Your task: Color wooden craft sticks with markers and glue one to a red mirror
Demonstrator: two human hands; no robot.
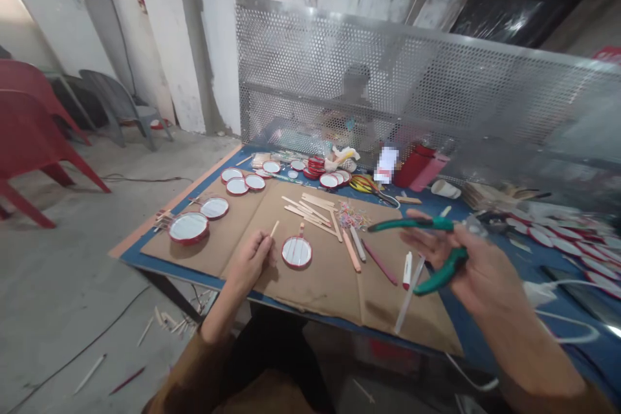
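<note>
My left hand [255, 255] is closed around a short wooden stick [275, 229], whose tip stands up above the fingers. Just right of it, a round red-rimmed disc [297, 252] with a pale face lies on the cardboard [262, 281], a small wooden piece at its top edge. Over the right part of the cardboard, my right hand [466, 259] holds green-handled pliers [439, 279] with the handles spread and the dark tip pointing left. Flat wooden sticks [315, 212] lie in a loose group beyond the disc, beside a pile of small colourful bands [353, 215].
More round discs [189, 226] sit at the left and back of the blue table [470, 310]. Pens, a glue stick [410, 297] and a marker [407, 270] lie near my right hand. Behind stand a red bottle [414, 166] and a perforated metal panel [301, 65].
</note>
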